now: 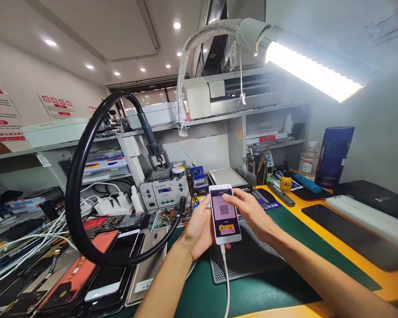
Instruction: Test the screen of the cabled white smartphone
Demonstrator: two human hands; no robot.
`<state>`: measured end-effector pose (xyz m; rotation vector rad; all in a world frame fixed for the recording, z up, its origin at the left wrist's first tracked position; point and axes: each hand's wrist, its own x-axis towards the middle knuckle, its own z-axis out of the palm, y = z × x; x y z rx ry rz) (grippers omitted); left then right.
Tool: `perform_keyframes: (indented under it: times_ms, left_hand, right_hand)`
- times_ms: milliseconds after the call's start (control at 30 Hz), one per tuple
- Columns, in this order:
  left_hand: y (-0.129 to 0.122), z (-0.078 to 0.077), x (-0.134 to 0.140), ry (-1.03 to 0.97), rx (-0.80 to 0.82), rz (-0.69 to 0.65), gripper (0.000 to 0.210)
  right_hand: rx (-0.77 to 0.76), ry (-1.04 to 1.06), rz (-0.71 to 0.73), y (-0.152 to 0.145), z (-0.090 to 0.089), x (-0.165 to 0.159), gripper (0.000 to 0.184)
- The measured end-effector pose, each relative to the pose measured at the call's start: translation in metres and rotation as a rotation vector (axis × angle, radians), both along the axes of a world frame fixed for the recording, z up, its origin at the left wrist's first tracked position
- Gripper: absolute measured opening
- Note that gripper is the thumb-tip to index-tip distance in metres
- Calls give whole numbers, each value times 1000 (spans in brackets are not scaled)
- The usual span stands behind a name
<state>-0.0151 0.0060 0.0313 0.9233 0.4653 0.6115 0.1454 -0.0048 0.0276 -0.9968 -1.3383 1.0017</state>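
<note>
A white smartphone point(224, 221) is held upright above the bench, its lit screen showing a QR code and a yellow banner. My left hand point(199, 227) is closed around its left side and back, with fingertips showing below the lower right corner. From the right, my right hand point(253, 213) reaches over the upper screen; a fingertip is on or just above the glass, and I cannot tell which. Its other fingers are stretched out beside the phone's top edge. A white charging cable point(226, 274) is plugged into the bottom and runs down toward me.
Under the phone lie a dark perforated pad point(232, 267) and a green mat point(298, 229). A thick black hose point(73, 176) arches from a soldering station point(166, 192) at left. Several phones point(111, 265) crowd the left bench. A bright lamp point(311, 68) hangs upper right.
</note>
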Motion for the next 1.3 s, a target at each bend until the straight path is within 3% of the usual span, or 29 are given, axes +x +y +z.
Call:
perform_keyframes:
  times_ms: [267, 500, 633, 733, 1067, 1300]
  left_hand:
    - [-10, -2, 11, 5, 24, -42, 64]
    - [-7, -4, 7, -4, 3, -57, 68]
    - [-4, -3, 7, -7, 3, -41, 70]
    - [-3, -3, 6, -12, -17, -1, 64]
    - [-2, -2, 4, -51, -15, -10, 67]
    - [0, -5, 4, -51, -10, -9, 67]
  right_hand:
    - [25, -122, -246, 0, -3, -7, 39]
    - [22, 190, -48, -1, -1, -1, 25]
    - [-109, 307, 26, 2, 3, 2, 31]
    - [-164, 301, 29, 4, 3, 2, 32]
    - [-111, 135, -43, 5, -5, 4, 38]
    - [-151, 211, 7, 3, -2, 4, 44]
